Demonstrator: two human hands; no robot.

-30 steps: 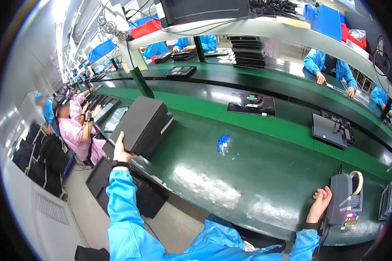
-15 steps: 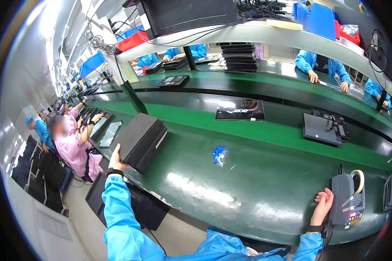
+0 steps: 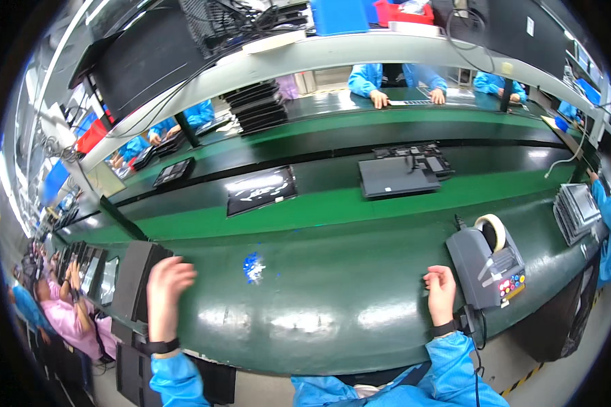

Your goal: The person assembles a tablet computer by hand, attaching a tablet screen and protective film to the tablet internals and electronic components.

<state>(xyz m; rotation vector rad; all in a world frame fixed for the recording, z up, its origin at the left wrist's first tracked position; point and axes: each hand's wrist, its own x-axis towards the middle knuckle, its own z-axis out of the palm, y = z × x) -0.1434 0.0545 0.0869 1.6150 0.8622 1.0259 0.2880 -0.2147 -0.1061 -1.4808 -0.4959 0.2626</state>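
Observation:
My left hand (image 3: 171, 288) is raised over the near left of the green bench, smeared by motion. Its fingers are apart and nothing shows in them. Just left of it stands a stack of dark flat panels (image 3: 134, 278), partly hidden behind the hand. My right hand (image 3: 440, 292) hovers beside a grey tape dispenser (image 3: 478, 271) with a roll of tape on top. The fingers of that hand are loosely curled, with no object visible in them. Between my hands lies a small scatter of blue and white bits (image 3: 253, 267).
Farther back are a shiny black panel (image 3: 261, 190) and a grey laptop cover (image 3: 397, 178) beside open laptop parts (image 3: 421, 157). Stacked grey plates (image 3: 577, 214) stand at the right. A shelf beam (image 3: 360, 53) crosses above. Co-workers sit opposite and at both sides.
My left hand has come off the stack of dark panels and moved to its right. The view has swung to the right. My right hand stays beside the tape dispenser.

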